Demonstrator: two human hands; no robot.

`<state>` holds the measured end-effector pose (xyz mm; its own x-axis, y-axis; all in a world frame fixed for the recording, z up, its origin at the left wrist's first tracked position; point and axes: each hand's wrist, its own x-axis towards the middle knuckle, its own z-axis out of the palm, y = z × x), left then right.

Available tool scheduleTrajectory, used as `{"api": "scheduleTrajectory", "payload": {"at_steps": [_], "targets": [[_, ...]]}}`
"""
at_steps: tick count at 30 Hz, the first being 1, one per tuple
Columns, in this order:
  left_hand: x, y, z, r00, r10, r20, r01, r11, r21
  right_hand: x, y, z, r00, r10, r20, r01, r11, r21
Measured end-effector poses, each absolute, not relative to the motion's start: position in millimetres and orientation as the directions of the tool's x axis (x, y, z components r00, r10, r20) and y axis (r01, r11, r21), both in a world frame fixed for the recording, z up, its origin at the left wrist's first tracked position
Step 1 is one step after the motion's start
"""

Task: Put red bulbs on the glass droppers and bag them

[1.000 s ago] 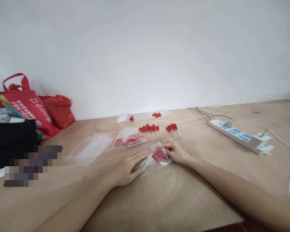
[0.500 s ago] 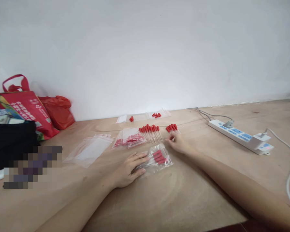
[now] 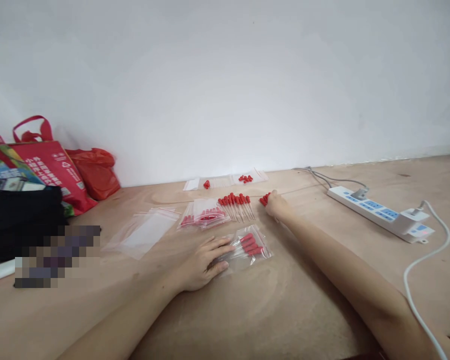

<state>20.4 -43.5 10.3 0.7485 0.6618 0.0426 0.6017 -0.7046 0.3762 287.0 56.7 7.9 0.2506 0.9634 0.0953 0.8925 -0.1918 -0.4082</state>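
My left hand [image 3: 206,262] rests on the near end of a clear zip bag [image 3: 264,242] with several red-tipped droppers inside, its fingers apart. Farther right, my right hand [image 3: 278,206] is over a small group of red-tipped droppers [image 3: 264,199], covering part of them; its fingertips are hidden. A larger fan of droppers [image 3: 235,201] lies on the table just left of that hand. Filled bags with red tips [image 3: 204,215] overlap beside the fan. Flat unfilled zip bags [image 3: 146,230] are stacked to the left.
Along the wall lie bags with red pieces [image 3: 245,178] on them. A white power strip [image 3: 378,212] with plugs and cables is at the right. Red bags [image 3: 54,167] and a black cloth item [image 3: 26,220] crowd the left side of the wooden table [image 3: 225,320].
My right hand has moved a little away from me and right, onto the small group of droppers. My left hand stays on the clear bag. The view has shifted slightly.
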Motion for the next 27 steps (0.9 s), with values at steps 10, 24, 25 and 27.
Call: {"api": "scheduleTrajectory", "payload": {"at_steps": [10,24,25,27], "targets": [[21.5,-42.8,9.0,0.746,0.664,0.052,0.599,-0.703,0.384,291.5,-2.6,0.2,0.232,0.964,0.129,0.253,0.068,-0.965],[22.6,-41.6,8.9,0.744,0.665,0.063,0.603,-0.71,0.364,266.7,-31.1,-11.0,0.09,0.996,0.02,-0.014,0.021,-1.0],[22.6,-41.4,8.9,0.744,0.665,0.062,0.603,-0.709,0.366,266.5,-31.9,-11.9,0.083,0.996,0.02,-0.023,0.022,-1.0],[22.6,-41.0,8.6,0.746,0.663,0.061,0.6,-0.71,0.369,265.7,-32.9,-13.0,0.09,0.996,0.02,-0.055,0.025,-0.998]]}}
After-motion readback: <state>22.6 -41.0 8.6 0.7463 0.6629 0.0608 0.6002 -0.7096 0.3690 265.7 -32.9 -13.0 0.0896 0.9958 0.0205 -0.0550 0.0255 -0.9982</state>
